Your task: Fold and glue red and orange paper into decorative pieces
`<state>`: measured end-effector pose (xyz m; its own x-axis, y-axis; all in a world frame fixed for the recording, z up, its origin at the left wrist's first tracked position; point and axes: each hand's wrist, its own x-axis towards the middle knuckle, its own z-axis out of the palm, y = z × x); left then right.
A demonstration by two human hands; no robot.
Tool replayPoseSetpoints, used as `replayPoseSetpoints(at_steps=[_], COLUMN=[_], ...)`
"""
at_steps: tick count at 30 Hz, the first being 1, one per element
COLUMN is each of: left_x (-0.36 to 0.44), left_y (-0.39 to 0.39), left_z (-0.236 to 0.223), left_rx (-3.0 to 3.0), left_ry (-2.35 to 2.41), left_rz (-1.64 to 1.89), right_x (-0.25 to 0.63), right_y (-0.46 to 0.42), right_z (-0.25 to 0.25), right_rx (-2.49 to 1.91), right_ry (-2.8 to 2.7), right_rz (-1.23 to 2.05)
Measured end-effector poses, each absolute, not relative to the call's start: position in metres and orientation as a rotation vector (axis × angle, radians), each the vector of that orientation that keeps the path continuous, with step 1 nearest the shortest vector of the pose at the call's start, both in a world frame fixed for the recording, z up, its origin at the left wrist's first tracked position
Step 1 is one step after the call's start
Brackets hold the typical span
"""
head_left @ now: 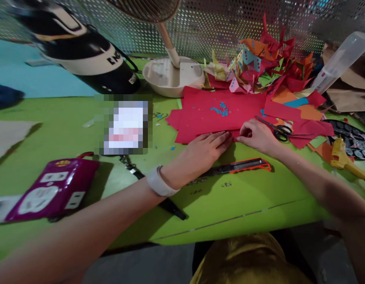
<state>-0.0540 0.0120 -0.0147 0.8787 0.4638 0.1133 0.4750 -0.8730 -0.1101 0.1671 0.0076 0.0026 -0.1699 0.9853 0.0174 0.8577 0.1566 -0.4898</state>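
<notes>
A large sheet of red paper lies on the green table, with small blue paper bits scattered on it. My left hand rests flat along the near edge of the red paper, fingers stretched out and pressing down. To its right, my right hand has thumb and fingers pinched at a narrow red paper strip along that edge; the fingers partly hide it. Black-handled scissors lie just past my right hand. An orange and black box cutter lies between my forearms.
A heap of folded coloured paper sits behind the sheet. At right are a yellow glue gun and a black round tray. A small fan, a black bottle, a purple pouch and a blurred-out rectangle stand or lie leftward.
</notes>
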Motion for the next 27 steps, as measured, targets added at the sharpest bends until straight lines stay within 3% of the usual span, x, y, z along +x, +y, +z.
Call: replayPoseSetpoints(at_steps=[10, 18, 27], left_x=[-0.052, -0.054, -0.053], left_y=[0.012, 0.014, 0.015], left_z=[-0.012, -0.016, -0.014], left_rx=[-2.939, -2.96, -2.991], left_ry=[-0.766, -0.742, -0.748], left_rz=[-0.06, -0.084, -0.087], right_x=[0.164, 0.16, 0.159], right_y=[0.007, 0.008, 0.012], right_z=[0.006, 0.013, 0.014], right_rx=[-1.786, -1.905, -1.876], right_ry=[-1.96, -1.78, -1.74], right_rz=[0.65, 1.139, 1.271])
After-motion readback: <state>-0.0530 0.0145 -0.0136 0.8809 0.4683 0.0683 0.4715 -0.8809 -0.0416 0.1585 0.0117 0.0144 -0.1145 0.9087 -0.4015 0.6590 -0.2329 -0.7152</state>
